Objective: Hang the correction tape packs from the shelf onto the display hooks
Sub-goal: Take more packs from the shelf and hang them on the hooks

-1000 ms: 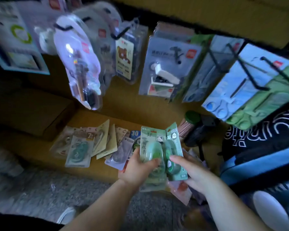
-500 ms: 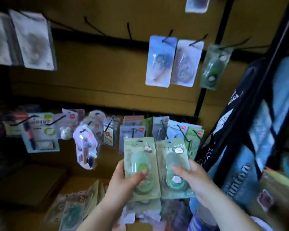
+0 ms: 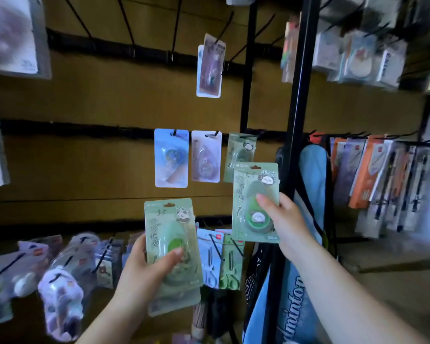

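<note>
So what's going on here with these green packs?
A person is stocking a display wall. The right hand holds a green correction tape pack up close below a matching hanging green pack; it is not yet hung. The left hand grips a second green pack lower down, with at least one more tucked behind it. A blue pack and a pink pack hang alongside on the same rail.

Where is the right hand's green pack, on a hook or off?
Off. The right hand holds the green pack upright below the hooks.
</note>
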{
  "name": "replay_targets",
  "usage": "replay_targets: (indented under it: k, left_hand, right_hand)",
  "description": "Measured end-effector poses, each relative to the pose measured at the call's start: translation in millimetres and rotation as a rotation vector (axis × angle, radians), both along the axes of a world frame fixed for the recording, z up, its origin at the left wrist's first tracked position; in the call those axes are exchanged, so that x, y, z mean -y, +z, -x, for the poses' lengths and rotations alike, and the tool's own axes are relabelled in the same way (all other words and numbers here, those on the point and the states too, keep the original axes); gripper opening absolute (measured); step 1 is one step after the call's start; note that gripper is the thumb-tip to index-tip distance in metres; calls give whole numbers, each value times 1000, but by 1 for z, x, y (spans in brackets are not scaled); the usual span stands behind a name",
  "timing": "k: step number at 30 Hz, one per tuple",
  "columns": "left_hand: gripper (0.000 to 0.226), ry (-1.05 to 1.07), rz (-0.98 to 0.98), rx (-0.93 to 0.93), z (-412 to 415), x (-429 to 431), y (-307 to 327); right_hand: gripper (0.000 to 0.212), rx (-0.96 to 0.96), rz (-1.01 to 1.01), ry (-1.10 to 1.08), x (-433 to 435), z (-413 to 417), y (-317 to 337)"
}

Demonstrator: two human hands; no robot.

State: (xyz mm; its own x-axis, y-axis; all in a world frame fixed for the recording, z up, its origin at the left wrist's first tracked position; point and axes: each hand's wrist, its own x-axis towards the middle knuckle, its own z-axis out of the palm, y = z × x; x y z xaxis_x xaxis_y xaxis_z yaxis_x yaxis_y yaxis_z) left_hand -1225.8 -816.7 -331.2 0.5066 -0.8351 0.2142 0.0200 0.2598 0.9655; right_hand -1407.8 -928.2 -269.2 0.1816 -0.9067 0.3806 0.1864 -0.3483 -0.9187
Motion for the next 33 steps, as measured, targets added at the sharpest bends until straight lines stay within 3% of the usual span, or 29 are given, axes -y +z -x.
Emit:
replay_targets:
  k: [14, 19, 33]
  left_hand:
    - [32, -77, -2, -1, 3, 73, 32]
    - [40, -82, 6, 19, -4, 85, 34]
    - [38, -105, 2, 0, -4, 95, 29]
  right_hand:
    - [9, 94, 36, -77, 76, -6, 58]
    - [10, 101, 19, -54, 89, -8, 59]
    - [9, 76, 36, -17, 98, -8, 53]
